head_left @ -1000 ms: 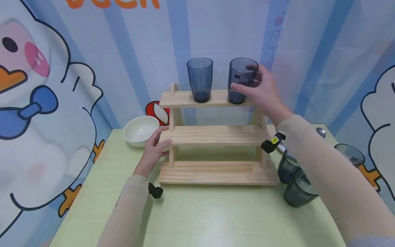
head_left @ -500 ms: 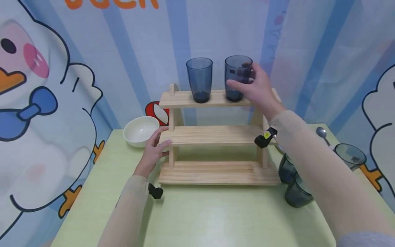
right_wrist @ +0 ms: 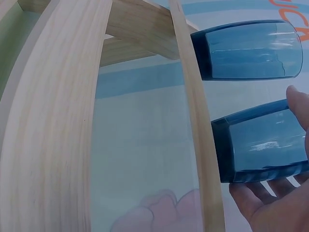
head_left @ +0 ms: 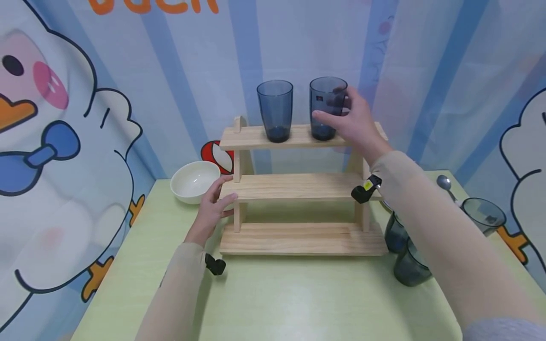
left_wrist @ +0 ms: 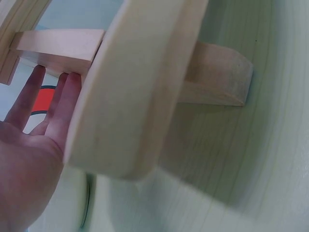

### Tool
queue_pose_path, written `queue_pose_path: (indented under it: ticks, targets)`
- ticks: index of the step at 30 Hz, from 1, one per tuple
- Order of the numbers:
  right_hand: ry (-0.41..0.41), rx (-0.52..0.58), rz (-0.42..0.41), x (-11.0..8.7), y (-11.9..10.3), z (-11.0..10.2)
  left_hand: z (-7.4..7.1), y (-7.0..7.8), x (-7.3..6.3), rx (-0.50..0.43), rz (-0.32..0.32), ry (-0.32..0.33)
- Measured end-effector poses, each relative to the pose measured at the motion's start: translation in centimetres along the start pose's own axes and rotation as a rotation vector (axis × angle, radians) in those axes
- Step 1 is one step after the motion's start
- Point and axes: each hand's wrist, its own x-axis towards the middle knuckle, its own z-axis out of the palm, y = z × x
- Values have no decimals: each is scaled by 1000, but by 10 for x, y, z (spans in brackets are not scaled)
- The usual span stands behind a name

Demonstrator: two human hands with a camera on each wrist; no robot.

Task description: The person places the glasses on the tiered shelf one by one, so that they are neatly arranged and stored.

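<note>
A three-tier wooden shelf (head_left: 298,187) stands on the green table (head_left: 277,303). Two dark blue tumblers stand upright on its top board. My right hand (head_left: 341,111) grips the right tumbler (head_left: 324,106) from the side, fingers and thumb around it. The left tumbler (head_left: 275,110) stands free beside it. In the right wrist view the held tumbler (right_wrist: 260,145) sits on the top board (right_wrist: 198,135), with the other tumbler (right_wrist: 246,50) beyond it. My left hand (head_left: 215,203) rests with straight fingers (left_wrist: 63,104) against the left end of the middle board (left_wrist: 135,87).
A white bowl (head_left: 194,180) sits left of the shelf. Right of it on the table are three more blue tumblers (head_left: 411,265) (head_left: 394,234) (head_left: 484,215) and a spoon (head_left: 444,182). A cartoon curtain hangs close behind.
My right hand has shifted the right tumbler a little leftward along the top board, nearer the other tumbler. The left hand has stayed on the middle board.
</note>
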Motion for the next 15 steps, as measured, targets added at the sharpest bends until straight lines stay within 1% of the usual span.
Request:
queue_pose_path:
  ticks: [4, 9, 15]
  targets:
    - [-1, 10, 0, 0, 0, 0, 1, 1, -1, 0, 4, 3]
    - [-6, -4, 5, 0, 2, -1, 1, 2, -1, 2, -1, 1]
    - [-47, -3, 9, -8, 5, -10, 1, 0, 0, 12, -1, -4]
